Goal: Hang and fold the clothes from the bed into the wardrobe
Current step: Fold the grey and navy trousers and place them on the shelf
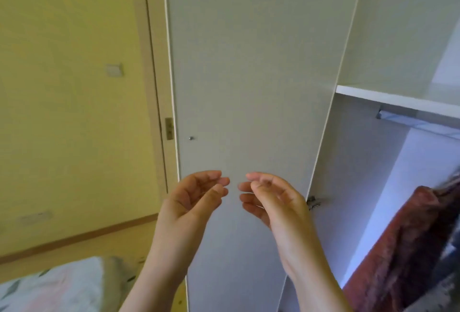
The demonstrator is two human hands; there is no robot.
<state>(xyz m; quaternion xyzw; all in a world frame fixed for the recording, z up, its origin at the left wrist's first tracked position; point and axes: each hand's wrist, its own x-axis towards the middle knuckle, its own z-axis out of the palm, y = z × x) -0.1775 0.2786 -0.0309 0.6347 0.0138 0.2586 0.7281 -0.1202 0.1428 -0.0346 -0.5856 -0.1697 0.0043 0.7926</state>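
Your left hand (191, 199) and right hand (271, 199) hover empty, grip released, before the wardrobe door (249, 75); turn to the bed (49, 284) and lift one garment by its shoulders.

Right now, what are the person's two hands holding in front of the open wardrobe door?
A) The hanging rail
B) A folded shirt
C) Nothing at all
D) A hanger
C: the left hand and right hand are raised with curled, empty fingers before the wardrobe door, while the reddish garment hangs apart, inside the wardrobe below the rail.
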